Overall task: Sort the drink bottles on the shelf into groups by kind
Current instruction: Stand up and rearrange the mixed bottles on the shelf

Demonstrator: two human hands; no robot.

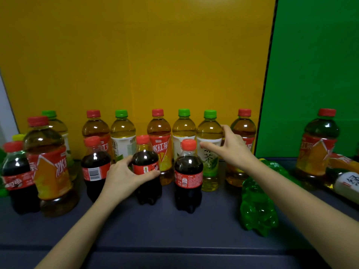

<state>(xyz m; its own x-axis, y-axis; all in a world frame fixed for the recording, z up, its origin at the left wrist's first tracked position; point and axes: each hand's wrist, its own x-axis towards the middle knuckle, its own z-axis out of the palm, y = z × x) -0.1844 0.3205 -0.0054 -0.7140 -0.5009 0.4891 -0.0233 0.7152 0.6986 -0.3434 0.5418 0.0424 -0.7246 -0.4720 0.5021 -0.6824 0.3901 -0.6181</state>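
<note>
SORTING IN A CROWD: Two hands work a packed shelf (174, 230). The left hand (124, 177) grips a small cola (145, 156) round its label in the front row. The right hand (231, 148) reaches to the back row and curls round the shoulder of a green tea (208, 164), thumb across its label. Both bottles stand upright on the shelf, and neither looks lifted.

The kinds are mixed. Red-capped and green-capped teas alternate along the yellow backboard, with colas in front, and many bottles stand close or touching.

A knock looks the likeliest slip. Drawing the green tea forward means clearing a second cola (188, 177) just in front of it and an iced tea (243, 129) just beside it. A brushing wrist or bottle base could topple either, and one fall could take its neighbours along. The gripped cola stands just before another iced tea (160, 144) and near a third cola (95, 169), so a careless sideways slide carries the same risk.

A green bottle (256, 202) lies on its side beneath the right forearm, and a dropped elbow might set it rolling toward the front edge. Moving two bottles at once would also split attention.
</note>
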